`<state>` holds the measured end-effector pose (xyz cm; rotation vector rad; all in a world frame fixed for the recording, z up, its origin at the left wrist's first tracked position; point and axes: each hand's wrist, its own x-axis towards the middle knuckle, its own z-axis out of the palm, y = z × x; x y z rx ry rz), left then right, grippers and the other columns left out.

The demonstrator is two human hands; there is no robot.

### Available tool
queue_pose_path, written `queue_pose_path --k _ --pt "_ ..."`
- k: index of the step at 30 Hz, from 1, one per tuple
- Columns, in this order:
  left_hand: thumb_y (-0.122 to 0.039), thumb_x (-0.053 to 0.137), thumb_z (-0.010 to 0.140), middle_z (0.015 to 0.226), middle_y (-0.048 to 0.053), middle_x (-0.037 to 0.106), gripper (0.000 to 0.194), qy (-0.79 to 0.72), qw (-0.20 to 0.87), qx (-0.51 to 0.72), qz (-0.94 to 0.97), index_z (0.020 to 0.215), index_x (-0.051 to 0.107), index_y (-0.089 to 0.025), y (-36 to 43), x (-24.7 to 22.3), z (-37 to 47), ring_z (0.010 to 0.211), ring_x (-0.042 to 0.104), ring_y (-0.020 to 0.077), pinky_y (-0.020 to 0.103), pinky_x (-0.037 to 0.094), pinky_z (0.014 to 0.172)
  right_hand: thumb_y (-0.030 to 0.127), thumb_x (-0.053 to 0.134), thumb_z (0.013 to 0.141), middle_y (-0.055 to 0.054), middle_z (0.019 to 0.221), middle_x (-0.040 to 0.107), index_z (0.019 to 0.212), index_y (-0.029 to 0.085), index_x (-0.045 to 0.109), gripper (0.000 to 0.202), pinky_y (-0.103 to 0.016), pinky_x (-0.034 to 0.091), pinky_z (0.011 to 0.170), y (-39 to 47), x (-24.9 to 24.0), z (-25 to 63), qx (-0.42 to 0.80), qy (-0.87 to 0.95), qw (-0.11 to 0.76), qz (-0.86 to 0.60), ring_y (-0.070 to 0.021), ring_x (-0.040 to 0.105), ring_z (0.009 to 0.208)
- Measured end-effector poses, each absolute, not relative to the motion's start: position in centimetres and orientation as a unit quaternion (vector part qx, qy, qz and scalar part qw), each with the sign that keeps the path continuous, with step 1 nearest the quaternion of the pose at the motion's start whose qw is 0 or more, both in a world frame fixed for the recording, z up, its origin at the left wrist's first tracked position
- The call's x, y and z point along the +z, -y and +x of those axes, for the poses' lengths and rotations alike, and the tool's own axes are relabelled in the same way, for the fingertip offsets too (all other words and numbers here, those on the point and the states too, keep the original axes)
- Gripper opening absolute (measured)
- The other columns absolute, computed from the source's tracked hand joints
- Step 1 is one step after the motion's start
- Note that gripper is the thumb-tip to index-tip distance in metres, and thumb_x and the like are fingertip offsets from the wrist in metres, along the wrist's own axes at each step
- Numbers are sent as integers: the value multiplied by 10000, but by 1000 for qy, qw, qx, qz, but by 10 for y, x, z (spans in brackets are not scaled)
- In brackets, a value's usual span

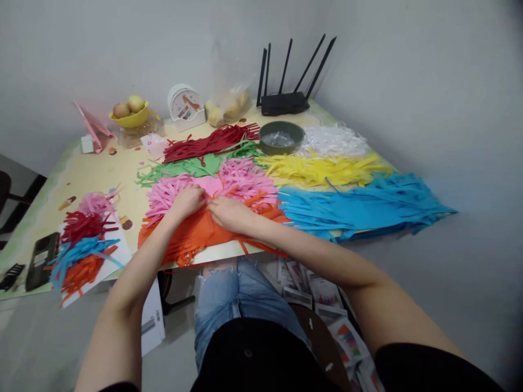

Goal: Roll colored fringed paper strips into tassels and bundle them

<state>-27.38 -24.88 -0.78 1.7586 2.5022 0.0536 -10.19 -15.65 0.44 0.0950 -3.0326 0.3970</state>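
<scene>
Both my hands are close together over the orange fringed sheet (200,231) at the table's front edge. My left hand (190,200) is closed, its fingertips at the sheet's upper edge beside the pink fringed sheet (210,185). My right hand (226,212) pinches the orange material just to the right, near thin orange strips. The fingertips partly hide what is between them. Blue fringed sheets (359,207) lie to the right, with yellow fringes (327,167) behind them. Green (204,165) and dark red fringed sheets (212,140) lie farther back.
A green bowl (281,147) holds something clear, beside white strips (335,140). A black router (285,103) stands behind. At left, mixed fringe bunches (84,250) lie near a dark device (42,261). A yellow fruit bowl (129,118) sits at the back. Packets (327,294) are below.
</scene>
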Motion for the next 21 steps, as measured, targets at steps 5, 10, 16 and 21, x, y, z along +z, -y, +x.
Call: queue_pose_path --k 5,10,16,21 --pt "-180 458 877 1057 144 734 301 -831 31 51 553 1052 696 -119 247 -2 -283 953 657 240 346 503 876 69 418 986 -252 1340 630 1284 -12 623 371 -391 434 1130 186 -13 -117 129 989 39 58 -267 603 1272" --pt "-216 616 792 1104 125 726 277 -817 50 28 573 1043 721 -160 260 -4 -282 1101 618 286 412 461 1009 71 437 982 -260 1266 669 1187 -22 671 325 -399 456 1119 196 -20 -114 122 988 28 87 -274 635 1228" --pt "-247 568 855 1164 143 698 262 -824 30 11 566 1049 734 -187 259 -12 -273 1187 571 337 516 396 1058 78 433 991 -248 1263 671 1167 -8 679 314 -410 451 1129 199 -17 -102 124 988 25 87 -271 630 1239" --pt "-225 589 832 1094 152 716 186 -827 13 25 561 932 738 -179 254 -14 -270 1137 595 341 493 415 1007 93 448 984 -236 1273 668 1170 11 675 305 -401 472 1111 199 -16 -99 142 987 29 67 -260 642 1214"
